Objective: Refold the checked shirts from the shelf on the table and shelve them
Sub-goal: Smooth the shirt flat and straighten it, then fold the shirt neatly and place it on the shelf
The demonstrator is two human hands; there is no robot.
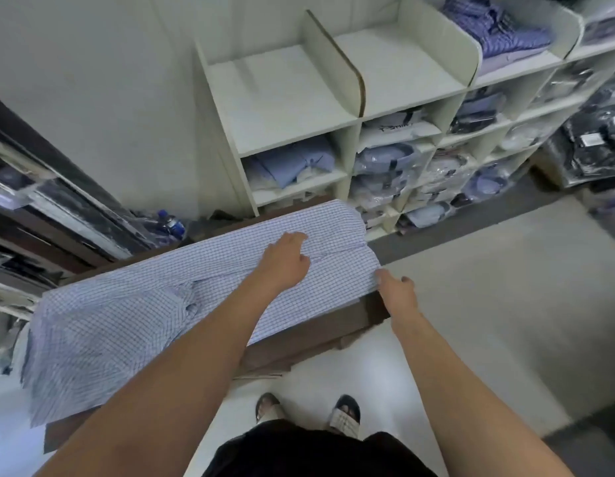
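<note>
Checked shirt (134, 315), one, lies on the table (316, 327); left hand (287, 263) flat on it, right hand (399, 292) touching its corner.

A checked shirt (202, 287), white with a fine dark-blue grid, covers a brown worktop (316, 333). The cream shelf (299, 98) behind holds pale blue folded shirts (292, 163) and, on top, a deeper violet-blue patterned shirt (498, 29). The floor (350, 366) is glossy white beside a grey mat (488, 304); the person's shorts (316, 452) are black.
</note>
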